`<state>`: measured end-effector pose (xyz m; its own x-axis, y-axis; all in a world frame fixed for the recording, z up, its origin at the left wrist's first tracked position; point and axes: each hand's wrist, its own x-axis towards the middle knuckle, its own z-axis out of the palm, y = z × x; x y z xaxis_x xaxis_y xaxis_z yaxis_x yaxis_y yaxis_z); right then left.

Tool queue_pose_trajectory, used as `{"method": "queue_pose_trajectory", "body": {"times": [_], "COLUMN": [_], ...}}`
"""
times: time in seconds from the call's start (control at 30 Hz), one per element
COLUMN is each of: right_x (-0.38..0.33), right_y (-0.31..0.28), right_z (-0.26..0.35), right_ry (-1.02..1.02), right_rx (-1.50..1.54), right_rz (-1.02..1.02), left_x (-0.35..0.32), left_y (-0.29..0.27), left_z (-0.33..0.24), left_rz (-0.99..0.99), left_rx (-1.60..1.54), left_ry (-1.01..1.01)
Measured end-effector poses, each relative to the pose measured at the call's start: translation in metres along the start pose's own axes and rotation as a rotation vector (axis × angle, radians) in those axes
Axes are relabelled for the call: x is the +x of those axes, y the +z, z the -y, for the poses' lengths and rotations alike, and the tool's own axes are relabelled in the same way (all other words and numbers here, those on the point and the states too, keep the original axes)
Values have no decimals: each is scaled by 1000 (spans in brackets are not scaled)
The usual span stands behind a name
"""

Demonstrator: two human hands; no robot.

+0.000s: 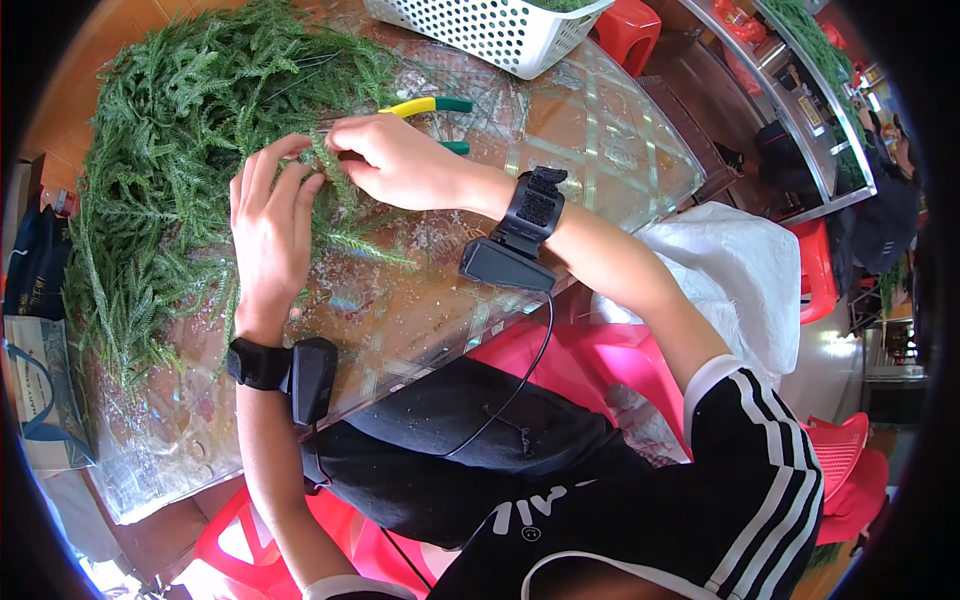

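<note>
A green pine sprig (341,187) lies between my two hands over the table. My left hand (270,220) has its fingers bent and the tips closed on the sprig from the left side. From the right, my right hand (405,165) pinches the same sprig near its upper end; some of those fingertips are hidden. Just beyond my right hand lie pliers with yellow and green handles (412,106), partly covered by that hand. A large heap of green pine sprigs (190,130) spreads over the table's left and far side, next to my left hand.
The table (400,320) has a clear cover strewn with white and green bits. At its far edge stands a white perforated basket (490,35) with greenery inside. Pink and red plastic stools (560,365), a white sack (725,270) and a paper bag (45,385) stand around it.
</note>
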<state>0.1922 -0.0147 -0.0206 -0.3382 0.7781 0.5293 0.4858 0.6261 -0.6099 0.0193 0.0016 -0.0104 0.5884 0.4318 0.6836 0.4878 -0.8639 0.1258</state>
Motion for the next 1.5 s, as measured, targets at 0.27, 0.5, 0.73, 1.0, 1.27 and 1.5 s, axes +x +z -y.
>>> {"method": "queue_pose_trajectory", "body": {"times": [0.27, 0.5, 0.73, 1.0, 1.27, 1.5], "right_x": [-1, 0, -2, -3, 1, 2], "right_y": [1, -4, -1, -1, -1, -7], "right_z": [1, 6, 2, 7, -1, 0], "right_ry": [49, 55, 32, 1, -72, 179], "right_rx": [-33, -67, -108, -199, -197, 176], "right_rz": [-142, -173, -189, -92, -62, 91], "left_x": [-2, 0, 1, 3, 4, 5], "left_y": [1, -1, -2, -5, -8, -12], "left_z": [3, 1, -3, -5, -7, -6], "left_rz": [-5, -5, 4, 49, 21, -37], "left_rx": [52, 56, 88, 153, 181, 166], "left_ry": [-37, -64, -55, 4, 54, 67]}}
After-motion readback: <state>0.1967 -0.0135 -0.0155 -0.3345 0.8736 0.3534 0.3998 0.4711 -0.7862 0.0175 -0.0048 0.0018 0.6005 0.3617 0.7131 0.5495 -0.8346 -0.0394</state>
